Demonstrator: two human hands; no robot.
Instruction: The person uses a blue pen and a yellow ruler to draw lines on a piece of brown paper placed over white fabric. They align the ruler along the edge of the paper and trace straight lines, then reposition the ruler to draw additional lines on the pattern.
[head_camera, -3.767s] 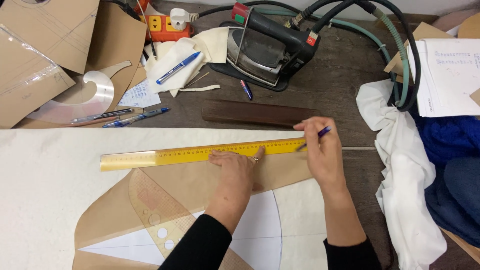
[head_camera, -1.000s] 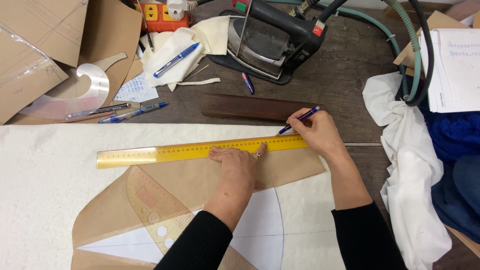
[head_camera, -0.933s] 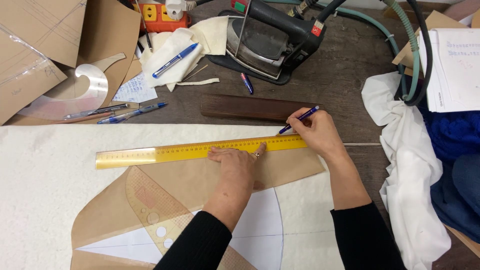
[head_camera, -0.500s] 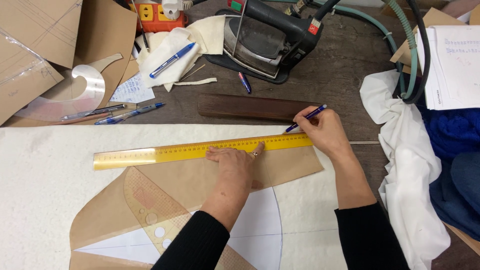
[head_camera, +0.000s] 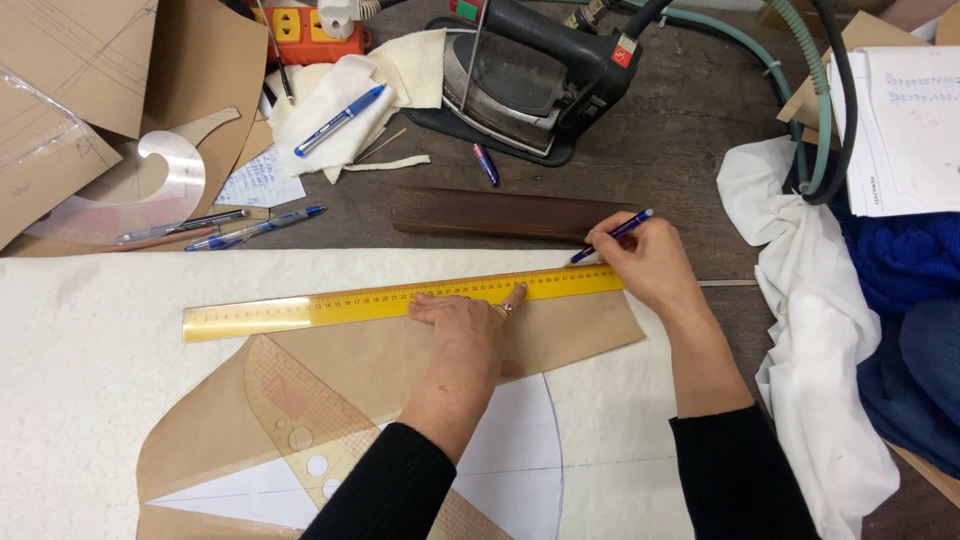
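Note:
My left hand (head_camera: 468, 322) lies flat with fingers spread, pressing a long yellow ruler (head_camera: 300, 311) down on a brown paper pattern piece (head_camera: 380, 370) over white felt-like fabric (head_camera: 90, 400). My right hand (head_camera: 648, 262) grips a blue pen (head_camera: 612, 235), its tip at the ruler's upper edge near the right end. A transparent set-square (head_camera: 300, 420) rests on the pattern below the ruler. White paper with a drawn curved line (head_camera: 510, 450) shows under the brown piece.
A dark wooden block (head_camera: 500, 212) lies just beyond the ruler. Behind it stand a steam iron (head_camera: 530, 65) with hoses, loose pens (head_camera: 255, 228), a clear french curve (head_camera: 150, 185), cardboard pieces (head_camera: 70, 70), an orange power strip (head_camera: 315, 22). White cloth (head_camera: 810, 330) and papers (head_camera: 905, 130) lie at right.
My right hand has shifted with the pen along the ruler's upper edge near its right end. My left hand and the ruler stay in place.

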